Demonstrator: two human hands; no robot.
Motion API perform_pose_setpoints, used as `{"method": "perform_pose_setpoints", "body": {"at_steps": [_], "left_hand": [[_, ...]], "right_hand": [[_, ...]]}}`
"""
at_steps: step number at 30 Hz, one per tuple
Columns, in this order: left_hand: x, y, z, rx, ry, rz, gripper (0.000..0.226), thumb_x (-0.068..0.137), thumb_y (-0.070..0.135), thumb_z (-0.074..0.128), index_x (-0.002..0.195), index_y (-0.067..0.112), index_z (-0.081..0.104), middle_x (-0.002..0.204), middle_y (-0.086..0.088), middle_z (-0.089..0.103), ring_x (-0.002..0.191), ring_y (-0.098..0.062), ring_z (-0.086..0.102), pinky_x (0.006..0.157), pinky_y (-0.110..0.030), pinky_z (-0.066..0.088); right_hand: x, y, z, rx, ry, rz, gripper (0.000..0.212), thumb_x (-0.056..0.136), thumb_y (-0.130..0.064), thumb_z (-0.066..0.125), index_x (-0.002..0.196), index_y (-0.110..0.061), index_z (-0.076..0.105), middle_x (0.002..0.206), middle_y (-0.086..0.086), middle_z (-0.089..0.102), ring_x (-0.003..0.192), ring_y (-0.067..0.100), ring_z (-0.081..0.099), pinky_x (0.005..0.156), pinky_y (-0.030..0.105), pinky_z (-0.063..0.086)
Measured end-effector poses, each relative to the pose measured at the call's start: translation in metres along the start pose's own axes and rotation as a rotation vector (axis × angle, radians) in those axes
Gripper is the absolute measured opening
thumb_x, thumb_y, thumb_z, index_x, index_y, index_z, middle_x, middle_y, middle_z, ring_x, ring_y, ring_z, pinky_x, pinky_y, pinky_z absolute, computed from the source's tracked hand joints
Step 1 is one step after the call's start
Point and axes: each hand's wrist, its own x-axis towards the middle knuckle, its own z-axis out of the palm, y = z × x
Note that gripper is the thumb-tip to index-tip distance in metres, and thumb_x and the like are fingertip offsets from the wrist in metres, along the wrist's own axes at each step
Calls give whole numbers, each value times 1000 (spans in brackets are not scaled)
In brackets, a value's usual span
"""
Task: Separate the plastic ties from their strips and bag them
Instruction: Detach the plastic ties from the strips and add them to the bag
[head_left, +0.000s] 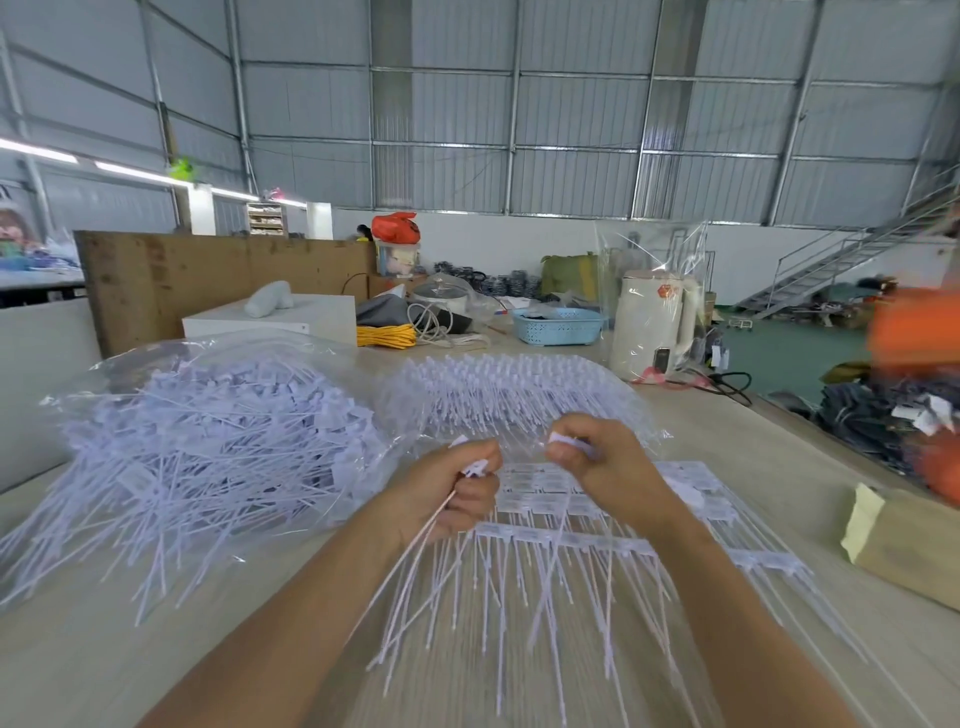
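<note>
My left hand (451, 486) grips a small bundle of loose white plastic ties (410, 561), their tails hanging toward me. My right hand (602, 462) pinches the white head of a tie (563, 441) just right of the left hand. Both hands hover over strips of joined ties (566, 538) lying flat on the table, tails pointing at me. A clear plastic bag (197, 441) heaped with separated ties lies at the left. Behind the hands a second clear bag (519, 395) holds rows of ties on strips.
The wooden table (753, 457) runs to a right edge. A tan paper bundle (904, 540) lies at the right. At the back stand a white kettle (654, 322), a blue basket (558, 325), yellow cord (387, 335) and a white box (270, 317).
</note>
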Motion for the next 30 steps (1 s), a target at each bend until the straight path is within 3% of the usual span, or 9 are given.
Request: {"method": "perform_pose_setpoints", "body": {"at_steps": [3, 6, 10, 15, 17, 20, 23, 27, 30], "left_hand": [[10, -8, 5, -70, 124, 131, 28, 87, 40, 53, 69, 18, 50, 49, 4, 40, 36, -7, 36, 35, -15, 32], [15, -20, 11, -22, 186, 191, 31, 93, 43, 45, 81, 15, 51, 55, 0, 52, 39, -10, 45, 40, -18, 41], [15, -22, 21, 43, 103, 226, 51, 87, 61, 35, 85, 15, 58, 57, 1, 45, 42, -7, 33, 36, -17, 26], [13, -22, 26, 135, 51, 272, 60, 81, 69, 33, 85, 17, 64, 67, -2, 47, 52, -12, 27, 42, -23, 13], [10, -18, 27, 118, 156, 230, 47, 89, 58, 41, 87, 15, 60, 65, -1, 46, 49, -10, 30, 37, -17, 18], [2, 5, 27, 5, 267, 256, 10, 95, 4, 42, 88, 11, 46, 65, -6, 46, 45, -8, 33, 34, -15, 20], [-16, 46, 20, -63, 345, 434, 29, 84, -17, 29, 92, 8, 41, 72, -13, 50, 46, -11, 38, 34, -15, 25], [-35, 84, -11, 710, 742, 591, 26, 93, -7, 42, 94, 10, 61, 83, -10, 55, 68, -20, 48, 57, -24, 38], [-32, 93, -49, 1377, 985, 301, 29, 96, 6, 43, 121, 4, 57, 125, -20, 52, 114, -33, 50, 89, -35, 41]], "right_hand": [[0, -4, -6, 65, 213, -23, 17, 91, -6, 55, 76, -14, 60, 75, -4, 55, 68, -1, 50, 65, 13, 35], [3, -13, 4, -10, 215, -101, 11, 90, -5, 57, 93, -3, 67, 91, 5, 50, 84, 2, 50, 77, 8, 35], [2, -14, 25, -161, 14, -156, 19, 90, -4, 55, 105, 0, 66, 101, 9, 46, 91, 19, 50, 80, 24, 40], [0, -9, 26, -146, 2, -111, 25, 90, -3, 54, 113, -3, 64, 101, 3, 43, 92, 13, 46, 78, -1, 29], [1, -7, 25, -173, 9, -90, 25, 90, -2, 54, 113, -1, 64, 100, 5, 44, 91, 17, 48, 75, 0, 29], [2, 3, 24, -221, 54, -54, 23, 89, 1, 55, 110, 3, 64, 99, 10, 46, 88, 21, 49, 71, 9, 29], [2, 11, 23, -240, 79, -12, 22, 90, 0, 54, 110, 6, 62, 101, 9, 44, 87, 21, 47, 69, 9, 28], [2, 13, 27, -279, 19, -12, 21, 91, -4, 54, 107, 7, 62, 107, 17, 49, 93, 31, 52, 80, 28, 39], [4, 12, 28, -283, 9, -17, 24, 91, -8, 56, 110, 5, 61, 109, 16, 49, 95, 32, 52, 83, 34, 42]]}}
